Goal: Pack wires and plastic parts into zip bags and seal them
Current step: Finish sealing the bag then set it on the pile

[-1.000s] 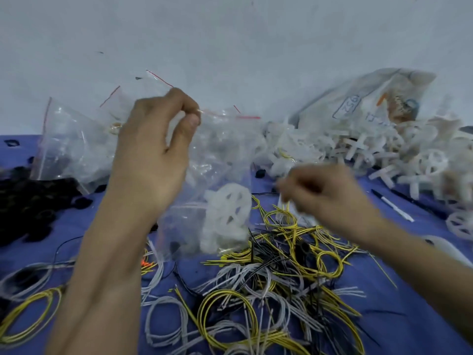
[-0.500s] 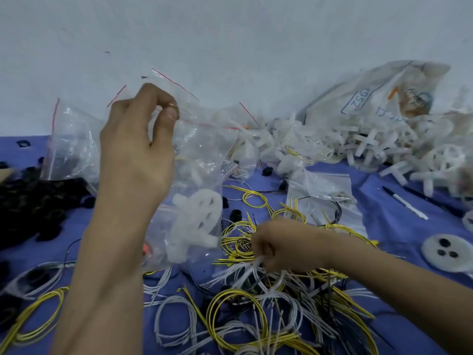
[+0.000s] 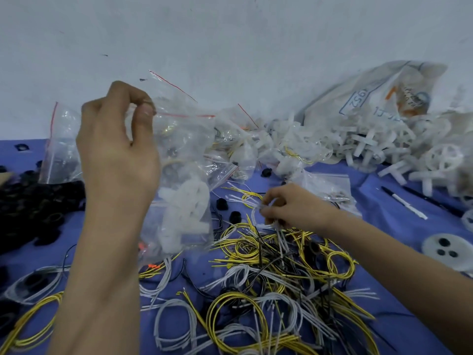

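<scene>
Left hand point(image 3: 117, 155): zip bag point(image 3: 189, 139) is pinched, plastic parts point(image 3: 186, 208) inside.
Wires point(image 3: 252, 201) are pinched by the right hand point(image 3: 294, 206); sealing is left.

The left grip point(image 3: 117, 155) pinches the top edge of a clear zip bag point(image 3: 184, 149), held up above the blue counter point(image 3: 440, 226), with white plastic parts point(image 3: 184, 208) inside. The right grip point(image 3: 289, 208) pinches white wires point(image 3: 257, 204) over the tangled wire pile point(image 3: 268, 260)

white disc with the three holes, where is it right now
In the head view the white disc lies flat on the blue cloth at the far right edge, right of the tangled wires, with the pen just beyond it.
</scene>
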### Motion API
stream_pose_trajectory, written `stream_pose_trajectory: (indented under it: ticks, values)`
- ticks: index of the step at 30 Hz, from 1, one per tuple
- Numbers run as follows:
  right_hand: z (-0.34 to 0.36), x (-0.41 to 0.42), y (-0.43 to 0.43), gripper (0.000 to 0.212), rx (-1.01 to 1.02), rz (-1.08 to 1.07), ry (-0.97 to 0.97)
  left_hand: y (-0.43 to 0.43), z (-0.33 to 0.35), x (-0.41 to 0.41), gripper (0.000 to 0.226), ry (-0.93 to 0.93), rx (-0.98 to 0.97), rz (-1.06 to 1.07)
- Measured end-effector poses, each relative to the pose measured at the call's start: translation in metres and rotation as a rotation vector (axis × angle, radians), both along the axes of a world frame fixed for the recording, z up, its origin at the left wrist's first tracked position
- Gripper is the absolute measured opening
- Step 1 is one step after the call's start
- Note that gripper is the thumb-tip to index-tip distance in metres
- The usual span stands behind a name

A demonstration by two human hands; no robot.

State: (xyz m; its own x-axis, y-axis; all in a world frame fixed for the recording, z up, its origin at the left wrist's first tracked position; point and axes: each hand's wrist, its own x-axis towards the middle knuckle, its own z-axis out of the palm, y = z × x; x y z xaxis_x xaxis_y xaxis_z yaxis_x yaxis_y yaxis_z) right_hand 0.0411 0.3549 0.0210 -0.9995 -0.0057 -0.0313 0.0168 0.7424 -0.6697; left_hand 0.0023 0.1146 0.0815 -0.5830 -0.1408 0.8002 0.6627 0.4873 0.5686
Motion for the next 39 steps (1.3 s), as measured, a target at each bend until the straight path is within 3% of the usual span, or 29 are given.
stream_pose_trajectory:
  ticks: [7,14,17,20,23,27,34,37,39]
  values:
    - [-0.022,-0.004,-0.031,0.006,0.329,0.149,-0.111,-0.007,-0.004,-0.006,0.018,-0.034,0.026,0.010]
    - [-0.012,-0.007,-0.008,0.021,0.679,-0.007,-0.099,-0.007,-0.004,-0.006,0.017,-0.031,0.003,-0.001]
    - [-0.011,-0.012,-0.008,0.014,0.535,-0.069,0.017,-0.005,-0.004,-0.007,0.017,-0.034,0.008,-0.012]
    - [-0.018,-0.016,-0.020,0.010,0.400,0.002,-0.012,-0.004,-0.004,-0.007,0.013,-0.035,-0.006,-0.020]
    - [-0.030,-0.021,-0.029,0.014,0.542,0.020,-0.109,-0.005,-0.005,-0.008,0.010,-0.039,-0.019,-0.034]
    - [-0.028,-0.024,-0.034,0.044,0.622,0.063,-0.188,-0.006,-0.005,-0.007,0.010,-0.031,-0.025,-0.028]
    - [-0.029,-0.024,-0.056,0.038,0.864,0.072,-0.077,-0.004,-0.003,-0.006,0.012,-0.043,-0.012,-0.044]
    - [-0.019,-0.024,-0.045,0.036,0.640,0.040,-0.053,-0.006,-0.003,-0.005,0.009,-0.040,0.003,-0.054]
    - [-0.004,-0.020,-0.035,0.017,0.456,0.029,-0.020,-0.007,-0.003,-0.004,0.009,-0.033,0.004,-0.042]
